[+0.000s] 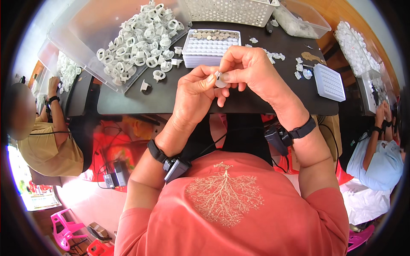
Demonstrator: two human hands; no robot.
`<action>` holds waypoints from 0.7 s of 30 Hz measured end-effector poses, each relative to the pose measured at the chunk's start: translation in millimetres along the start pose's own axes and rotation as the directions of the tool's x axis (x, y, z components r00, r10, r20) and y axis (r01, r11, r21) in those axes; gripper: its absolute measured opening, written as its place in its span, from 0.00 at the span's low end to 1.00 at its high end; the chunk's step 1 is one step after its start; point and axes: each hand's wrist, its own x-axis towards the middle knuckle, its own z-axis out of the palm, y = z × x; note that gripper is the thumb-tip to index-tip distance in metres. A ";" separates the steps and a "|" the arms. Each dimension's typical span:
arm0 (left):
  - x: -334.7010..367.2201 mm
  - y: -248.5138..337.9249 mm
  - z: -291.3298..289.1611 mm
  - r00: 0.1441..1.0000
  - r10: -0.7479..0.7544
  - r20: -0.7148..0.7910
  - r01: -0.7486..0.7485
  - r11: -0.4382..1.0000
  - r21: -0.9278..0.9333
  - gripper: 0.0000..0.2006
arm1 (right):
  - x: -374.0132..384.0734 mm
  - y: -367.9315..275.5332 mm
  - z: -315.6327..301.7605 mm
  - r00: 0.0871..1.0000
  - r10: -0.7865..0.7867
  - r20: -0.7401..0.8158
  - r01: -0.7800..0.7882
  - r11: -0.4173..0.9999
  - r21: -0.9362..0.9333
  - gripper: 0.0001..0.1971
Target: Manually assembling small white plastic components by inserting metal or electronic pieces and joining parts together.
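Just in front of the white tray, both my hands meet over a small translucent white plastic piece. The thumb and fingers of my left hand pinch it from the left. My right hand has its thumb and fingertips closed on the same piece from above and the right. A dark spot shows on the piece, but its detail is too small to make out. The white tray behind my hands has rows of pockets, with silver button-like discs along its far side.
A clear bin tips out a heap of translucent plastic parts at left. A perforated basket and clear tub stand behind. Small white pieces and another white tray lie right. Other people sit at both sides.
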 end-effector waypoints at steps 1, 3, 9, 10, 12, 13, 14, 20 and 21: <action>-0.1 0.0 -0.5 1.000 -0.004 -0.007 0.005 0.999 0.034 0.12 | -0.2 0.3 -0.4 1.000 0.001 -0.005 -0.001 1.000 0.013 0.04; 0.2 -0.7 -0.2 1.000 -0.009 -0.012 0.010 0.998 0.068 0.13 | -0.9 4.9 -3.7 1.000 0.019 -0.004 -0.019 0.999 0.046 0.04; 1.0 -0.2 2.4 1.000 -0.005 -0.022 0.007 0.994 0.107 0.16 | -5.6 -2.5 6.3 0.997 0.010 -0.070 -0.010 1.000 -0.003 0.06; 1.0 -2.1 -0.8 1.000 -0.003 -0.019 0.004 0.999 0.040 0.17 | -7.9 -3.9 12.9 0.995 -0.029 -0.097 0.024 0.999 -0.049 0.07; 0.8 -3.1 -2.6 1.000 0.010 -0.016 -0.010 0.999 -0.034 0.16 | -14.4 -2.8 20.8 0.992 -0.065 -0.105 0.061 0.997 -0.040 0.07; 0.2 -3.1 -2.3 1.000 0.021 -0.019 -0.022 0.999 -0.041 0.15 | -15.4 -5.2 21.1 0.992 -0.075 -0.097 0.072 0.997 -0.025 0.07; 1.5 -3.6 -4.6 0.999 0.033 -0.009 -0.033 0.998 -0.048 0.17 | -15.3 -12.6 18.2 0.997 -0.003 -0.071 0.003 1.000 -0.004 0.08; -21.5 43.8 10.6 0.982 0.143 -0.122 -0.119 0.975 0.188 0.16 | 52.4 -56.8 -30.9 0.963 -0.194 -0.186 0.135 0.948 -0.287 0.07; -26.5 58.1 10.9 0.966 0.218 -0.141 -0.167 0.938 0.302 0.14 | 75.1 -64.3 -59.3 0.931 -0.301 -0.206 0.201 0.894 -0.401 0.06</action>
